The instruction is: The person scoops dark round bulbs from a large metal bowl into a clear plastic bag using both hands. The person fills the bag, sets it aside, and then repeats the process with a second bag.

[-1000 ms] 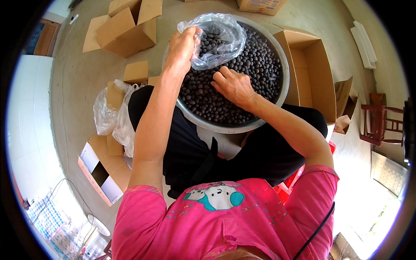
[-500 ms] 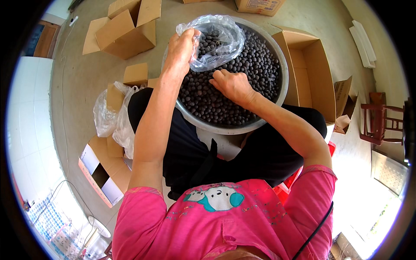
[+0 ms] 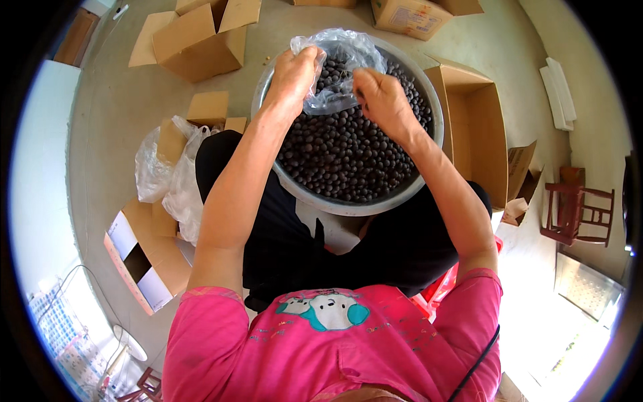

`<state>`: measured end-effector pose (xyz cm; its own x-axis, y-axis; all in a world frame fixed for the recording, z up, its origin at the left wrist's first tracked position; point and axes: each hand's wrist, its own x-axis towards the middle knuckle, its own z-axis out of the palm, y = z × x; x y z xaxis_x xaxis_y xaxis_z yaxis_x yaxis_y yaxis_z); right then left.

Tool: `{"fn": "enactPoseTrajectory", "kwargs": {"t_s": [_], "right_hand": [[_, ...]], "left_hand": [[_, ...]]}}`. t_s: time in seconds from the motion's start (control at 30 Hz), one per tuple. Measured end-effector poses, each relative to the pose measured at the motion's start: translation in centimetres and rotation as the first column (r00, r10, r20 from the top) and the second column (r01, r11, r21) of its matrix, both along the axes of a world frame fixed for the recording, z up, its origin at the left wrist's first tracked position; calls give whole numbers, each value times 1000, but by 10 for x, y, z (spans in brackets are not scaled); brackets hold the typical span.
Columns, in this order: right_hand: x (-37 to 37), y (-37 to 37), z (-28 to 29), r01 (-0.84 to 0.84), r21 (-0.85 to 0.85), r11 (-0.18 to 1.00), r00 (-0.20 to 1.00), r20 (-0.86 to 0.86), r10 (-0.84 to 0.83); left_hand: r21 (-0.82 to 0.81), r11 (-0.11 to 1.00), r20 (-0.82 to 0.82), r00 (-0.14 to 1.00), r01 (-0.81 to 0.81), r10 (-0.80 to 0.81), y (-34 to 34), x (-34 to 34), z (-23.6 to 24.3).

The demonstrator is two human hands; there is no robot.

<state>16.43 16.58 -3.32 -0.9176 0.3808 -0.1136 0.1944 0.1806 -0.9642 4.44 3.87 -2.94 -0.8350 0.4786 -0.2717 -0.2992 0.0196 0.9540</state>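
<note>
A wide metal basin [image 3: 433,127] full of small round dark fruits or balls [image 3: 345,164] sits in front of me, between my knees. My left hand [image 3: 291,80] grips the near-left edge of a clear plastic bag [image 3: 348,43], which lies open over the back of the basin with some of the dark balls visible inside. My right hand [image 3: 380,97] is raised at the bag's right side, fingers curled closed; what they hold, if anything, is hidden.
Open cardboard boxes surround the basin at back left [image 3: 187,47], back right [image 3: 408,17], right [image 3: 479,134] and lower left [image 3: 154,254]. Crumpled plastic bags [image 3: 184,208] lie at left. A wooden chair [image 3: 576,208] is at far right, near a white slab [image 3: 556,94].
My right hand has moved up and to the right, from over the balls below the bag to its right rim. My left hand still grips the bag. The view has shifted slightly.
</note>
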Motion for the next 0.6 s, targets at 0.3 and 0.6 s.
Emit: {"fn": "enactPoseTrajectory", "kwargs": {"t_s": [0.3,0.6], "right_hand": [[-62,21,-17,126,-367,922,992,55,-114],[-65,18,-39,-13,-90,996,1000,-15,11]], "left_hand": [[-4,998,-36,997,67,-67,-1,8,1],[15,996,-28,996,89,-88,-12,3,-1]]}}
